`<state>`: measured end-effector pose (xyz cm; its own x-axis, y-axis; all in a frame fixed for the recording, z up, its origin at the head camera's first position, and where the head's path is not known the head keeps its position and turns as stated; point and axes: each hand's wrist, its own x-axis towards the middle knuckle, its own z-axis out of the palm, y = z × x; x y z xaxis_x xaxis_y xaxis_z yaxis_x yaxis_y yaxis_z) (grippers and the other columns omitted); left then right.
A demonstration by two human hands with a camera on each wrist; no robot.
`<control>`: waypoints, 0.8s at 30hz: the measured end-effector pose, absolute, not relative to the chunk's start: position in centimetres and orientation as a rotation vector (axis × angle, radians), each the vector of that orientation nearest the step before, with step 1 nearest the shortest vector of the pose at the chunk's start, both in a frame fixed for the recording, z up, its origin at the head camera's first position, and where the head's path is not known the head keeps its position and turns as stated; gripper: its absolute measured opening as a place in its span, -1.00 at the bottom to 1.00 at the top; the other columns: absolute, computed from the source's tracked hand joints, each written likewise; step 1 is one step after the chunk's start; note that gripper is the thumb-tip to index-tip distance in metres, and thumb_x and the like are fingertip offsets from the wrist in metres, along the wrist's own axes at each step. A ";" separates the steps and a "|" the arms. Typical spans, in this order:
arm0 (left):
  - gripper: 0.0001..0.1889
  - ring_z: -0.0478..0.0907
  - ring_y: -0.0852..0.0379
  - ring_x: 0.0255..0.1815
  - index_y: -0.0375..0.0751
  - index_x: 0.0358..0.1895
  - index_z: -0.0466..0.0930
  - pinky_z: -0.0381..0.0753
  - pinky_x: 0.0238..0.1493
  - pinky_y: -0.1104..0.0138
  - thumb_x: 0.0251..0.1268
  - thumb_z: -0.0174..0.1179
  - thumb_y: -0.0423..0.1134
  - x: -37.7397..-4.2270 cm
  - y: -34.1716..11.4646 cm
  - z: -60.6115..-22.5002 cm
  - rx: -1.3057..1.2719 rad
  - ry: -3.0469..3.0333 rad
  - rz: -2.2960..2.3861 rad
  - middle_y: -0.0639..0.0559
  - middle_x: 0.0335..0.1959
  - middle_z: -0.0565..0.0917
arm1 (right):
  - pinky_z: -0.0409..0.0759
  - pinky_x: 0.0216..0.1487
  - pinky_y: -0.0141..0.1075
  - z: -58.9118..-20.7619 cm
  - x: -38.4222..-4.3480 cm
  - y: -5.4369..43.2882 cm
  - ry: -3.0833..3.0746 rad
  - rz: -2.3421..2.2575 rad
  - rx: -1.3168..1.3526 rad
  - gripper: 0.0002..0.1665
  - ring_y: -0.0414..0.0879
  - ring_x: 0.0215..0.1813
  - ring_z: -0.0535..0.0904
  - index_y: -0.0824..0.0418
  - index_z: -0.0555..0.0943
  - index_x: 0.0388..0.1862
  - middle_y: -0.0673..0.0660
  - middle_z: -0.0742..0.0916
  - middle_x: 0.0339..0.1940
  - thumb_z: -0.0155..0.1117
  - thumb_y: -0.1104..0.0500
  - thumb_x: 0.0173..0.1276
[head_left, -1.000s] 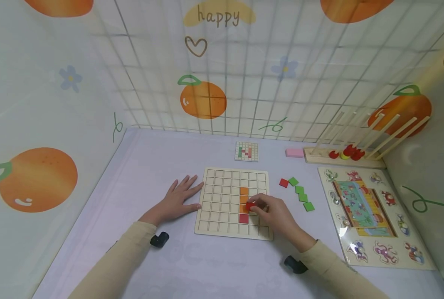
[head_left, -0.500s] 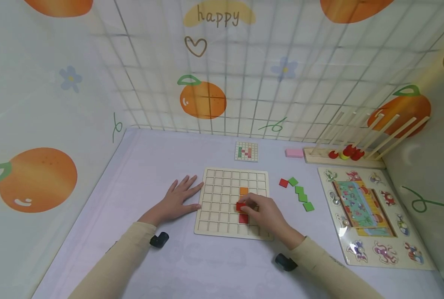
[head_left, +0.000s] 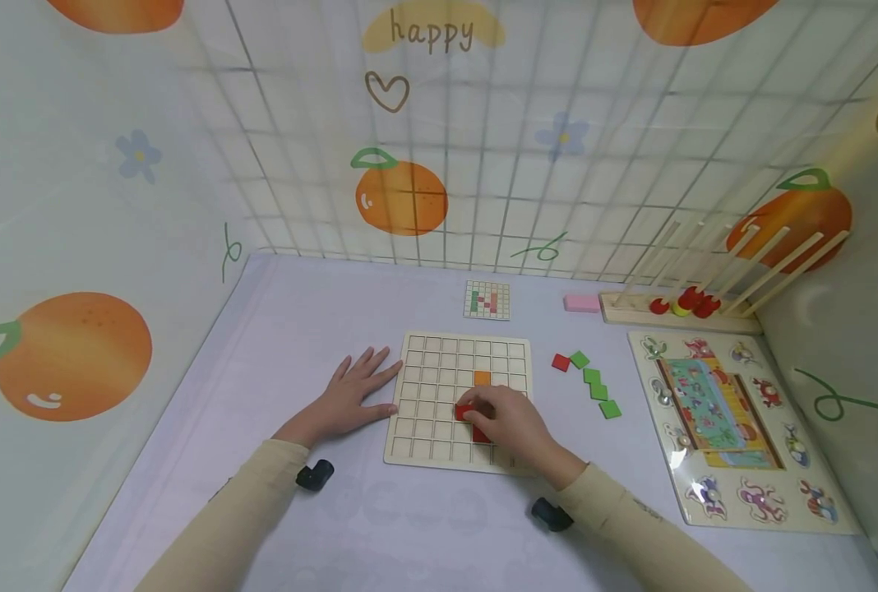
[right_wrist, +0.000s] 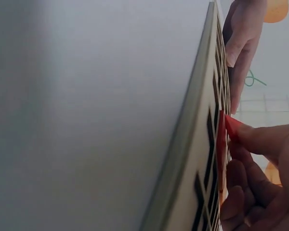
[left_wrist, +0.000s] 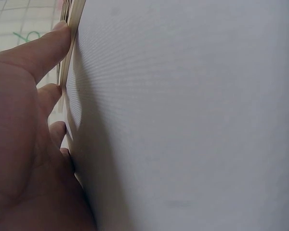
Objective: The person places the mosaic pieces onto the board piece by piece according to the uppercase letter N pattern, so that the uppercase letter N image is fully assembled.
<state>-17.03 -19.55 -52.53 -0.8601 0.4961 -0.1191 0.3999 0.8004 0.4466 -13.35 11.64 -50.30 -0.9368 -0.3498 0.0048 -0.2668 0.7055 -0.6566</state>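
My right hand [head_left: 509, 418] pinches a small red square tile [head_left: 464, 412] over the wooden grid board [head_left: 427, 386]. In the right wrist view the pinched red tile [right_wrist: 232, 128] is tilted, just off the board's surface. A seated red tile [head_left: 481, 435] shows below my fingers, and an orange tile [head_left: 482, 378] above them; the orange tiles between are hidden by the hand. My left hand [head_left: 346, 401] lies flat with spread fingers, its thumb and index fingertip touching the board's left edge. The left wrist view shows these fingertips [left_wrist: 62, 31] against the board's side.
Right of the board lie a loose red tile [head_left: 561, 363] and several green tiles [head_left: 598, 392]. Behind it are a small pattern card [head_left: 487, 300] and a pink block [head_left: 582, 303]. A peg rack [head_left: 683, 316] and a picture puzzle board [head_left: 750, 427] stand at the right.
My right hand has moved left across the board with the red tile, from right of the orange column to the column on its left. My left hand stays put.
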 end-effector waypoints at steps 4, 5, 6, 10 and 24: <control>-0.17 -0.29 -0.11 0.69 0.13 0.64 0.09 -0.40 0.60 -0.13 0.41 0.15 0.29 -17.0 -19.5 -52.4 0.711 2.766 0.610 -0.03 0.69 -0.08 | 0.61 -0.14 -0.28 -50.2 -13.5 11.5 2.794 -1.027 -0.532 -0.80 -0.22 -0.21 0.53 -0.09 0.76 -0.09 -0.19 0.74 -0.23 0.50 0.12 0.33; -0.17 -0.28 -0.12 0.69 0.12 0.64 0.10 -0.39 0.60 -0.14 0.41 0.15 0.28 -17.0 -19.5 -52.4 0.715 2.769 0.613 -0.04 0.69 -0.07 | 0.60 -0.17 -0.29 -50.2 -13.5 11.4 2.796 -1.024 -0.542 -0.80 -0.22 -0.22 0.52 -0.09 0.76 -0.09 -0.19 0.73 -0.25 0.51 0.13 0.32; -0.17 -0.27 -0.13 0.69 0.10 0.64 0.11 -0.39 0.60 -0.15 0.41 0.16 0.28 -17.0 -19.5 -52.3 0.720 2.770 0.616 -0.06 0.69 -0.06 | 0.59 -0.20 -0.30 -50.2 -13.6 11.4 2.799 -1.018 -0.549 -0.79 -0.22 -0.24 0.51 -0.09 0.76 -0.10 -0.20 0.72 -0.26 0.51 0.13 0.31; -0.17 -0.28 -0.12 0.69 0.11 0.64 0.11 -0.39 0.60 -0.14 0.41 0.16 0.27 -16.9 -19.5 -52.2 0.720 2.767 0.616 -0.05 0.69 -0.07 | 0.53 -0.27 -0.34 -50.1 -13.6 11.4 2.832 -0.976 -0.572 -0.79 -0.23 -0.26 0.45 -0.08 0.76 -0.14 -0.21 0.69 -0.32 0.55 0.14 0.27; -0.17 -0.25 -0.15 0.68 0.09 0.63 0.11 -0.36 0.59 -0.17 0.41 0.17 0.27 -16.9 -19.6 -52.3 0.723 2.769 0.631 -0.07 0.68 -0.05 | 0.58 -0.17 -0.33 -50.3 -13.7 11.2 2.918 -0.807 -0.614 -0.79 -0.21 -0.14 0.43 -0.02 0.76 -0.17 -0.17 0.69 -0.22 0.57 0.14 0.22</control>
<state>-16.93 -19.55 -52.30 -0.8574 0.5062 -0.0931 0.4159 0.7879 0.4542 -13.71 11.18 -50.30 -0.9196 -0.3890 0.0543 -0.3617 0.7848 -0.5033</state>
